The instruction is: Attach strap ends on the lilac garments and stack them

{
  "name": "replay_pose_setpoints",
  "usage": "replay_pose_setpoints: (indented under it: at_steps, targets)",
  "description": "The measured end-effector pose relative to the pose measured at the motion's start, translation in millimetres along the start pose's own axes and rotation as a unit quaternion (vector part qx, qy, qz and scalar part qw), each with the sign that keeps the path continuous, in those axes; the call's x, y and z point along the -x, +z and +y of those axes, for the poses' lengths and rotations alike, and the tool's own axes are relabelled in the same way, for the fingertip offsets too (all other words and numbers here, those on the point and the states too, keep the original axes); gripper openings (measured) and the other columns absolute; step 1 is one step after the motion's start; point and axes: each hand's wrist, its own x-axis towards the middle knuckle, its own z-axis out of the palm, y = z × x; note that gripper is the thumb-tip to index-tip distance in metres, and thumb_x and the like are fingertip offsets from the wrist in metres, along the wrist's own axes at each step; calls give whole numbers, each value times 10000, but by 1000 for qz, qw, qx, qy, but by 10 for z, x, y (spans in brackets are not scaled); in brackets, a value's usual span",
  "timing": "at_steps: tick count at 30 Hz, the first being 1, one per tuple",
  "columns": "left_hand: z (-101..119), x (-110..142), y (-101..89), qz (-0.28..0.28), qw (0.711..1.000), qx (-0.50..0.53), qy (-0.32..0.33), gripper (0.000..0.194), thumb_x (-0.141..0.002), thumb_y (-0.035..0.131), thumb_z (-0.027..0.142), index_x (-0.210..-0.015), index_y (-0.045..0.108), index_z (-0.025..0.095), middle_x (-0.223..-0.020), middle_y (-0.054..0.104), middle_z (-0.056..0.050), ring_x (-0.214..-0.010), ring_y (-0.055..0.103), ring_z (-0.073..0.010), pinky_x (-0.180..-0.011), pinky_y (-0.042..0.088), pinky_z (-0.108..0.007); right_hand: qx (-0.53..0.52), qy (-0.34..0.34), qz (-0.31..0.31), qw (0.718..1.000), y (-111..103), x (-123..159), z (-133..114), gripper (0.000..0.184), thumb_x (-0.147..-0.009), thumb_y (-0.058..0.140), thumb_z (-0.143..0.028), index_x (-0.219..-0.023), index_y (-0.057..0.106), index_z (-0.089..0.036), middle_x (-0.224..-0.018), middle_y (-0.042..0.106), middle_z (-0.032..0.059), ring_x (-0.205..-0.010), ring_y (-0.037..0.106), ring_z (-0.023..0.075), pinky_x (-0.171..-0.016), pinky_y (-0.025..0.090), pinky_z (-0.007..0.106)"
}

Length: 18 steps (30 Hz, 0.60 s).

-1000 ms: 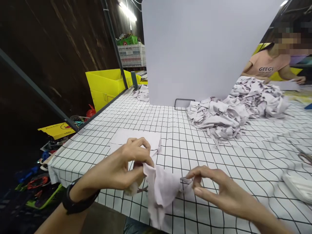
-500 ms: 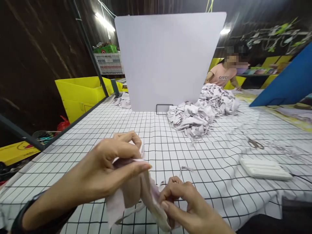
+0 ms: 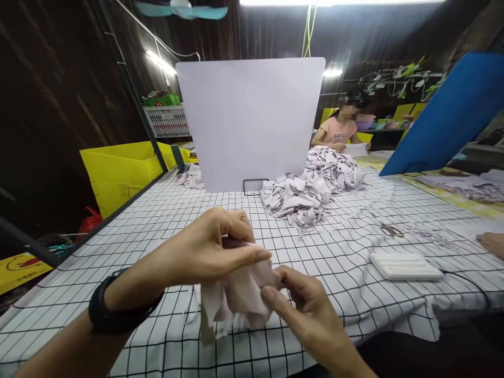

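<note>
Between my hands hangs a small piece of pale pinkish-white fabric (image 3: 246,294), creased and with ragged threads along its lower edge. My left hand (image 3: 222,244), a dark band on its wrist, grips the top of the fabric between thumb and curled fingers. Lower and to the right, my right hand (image 3: 305,310) pinches the fabric's right edge between thumb and forefinger. The cloth hangs just above the black-and-white checked tablecloth (image 3: 157,247). Parts of the fabric are covered by my left fingers.
A heap of similar pale fabric pieces (image 3: 299,197) lies beyond my hands, beside a standing white board (image 3: 252,121). To the right are scissors (image 3: 389,229), a white corded device (image 3: 405,266) and another person's hand (image 3: 492,244). A co-worker (image 3: 338,128) sits behind, left of a blue panel (image 3: 444,115).
My hands have come closer together, and my right hand has moved up along the fabric. The view has tilted up and turned slightly right. Another person's hand now shows at the right edge.
</note>
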Motion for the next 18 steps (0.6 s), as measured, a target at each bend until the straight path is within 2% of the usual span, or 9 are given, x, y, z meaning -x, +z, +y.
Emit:
replay_pose_setpoints:
  at_steps: [4, 7, 10, 13, 15, 18]
  targets:
    - [-21, -28, -227, 42, 999, 22, 3, 420, -886, 680, 331, -525, 552, 158, -599, 422, 16, -613, 396, -111, -507, 308, -234, 46, 40, -59, 996, -518, 99, 163, 286, -947, 658, -440, -803, 703, -196, -756, 650, 26, -707, 601, 156, -618, 485, 268]
    - [-112, -19, -371, 68, 997, 35, 6, 384, -863, 711, 345, -546, 600, 159, -627, 427, 9, -661, 418, -124, -558, 348, -241, 71, 63, -87, 992, -928, 131, 129, 370, -930, 659, -493, -718, 686, -191, -713, 631, 26, -679, 594, 160, -606, 487, 271]
    - [-218, -11, -476, 76, 997, 20, 15, 352, -824, 753, 378, -563, 648, 167, -663, 471, -5, -703, 456, -138, -599, 390, -252, 160, 59, -83, 982, -1258, 110, -53, 387, -930, 644, -512, -704, 695, -201, -790, 657, 49, -766, 630, 191, -692, 515, 296]
    - [-287, -8, -558, 77, 996, -24, 28, 280, -793, 777, 392, -613, 705, 190, -693, 516, -11, -724, 489, -147, -625, 429, -258, 304, 41, -74, 949, -1509, 74, -270, 342, -912, 656, -529, -749, 742, -241, -948, 706, 76, -893, 662, 240, -782, 520, 333]
    - [-307, -4, -601, 67, 995, -56, 41, 207, -791, 776, 378, -680, 743, 206, -751, 564, -20, -774, 534, -158, -686, 470, -275, 375, 18, -60, 925, -1644, 68, -411, 323, -901, 668, -534, -744, 757, -266, -963, 725, 79, -888, 671, 247, -766, 524, 336]
    - [-309, 14, -642, 60, 991, -101, 61, 135, -803, 763, 347, -778, 773, 215, -889, 636, -49, -869, 592, -181, -791, 506, -312, 404, -16, -14, 914, -1793, 103, -640, 329, -877, 678, -582, -789, 789, -285, -915, 745, 89, -873, 687, 257, -727, 544, 336]
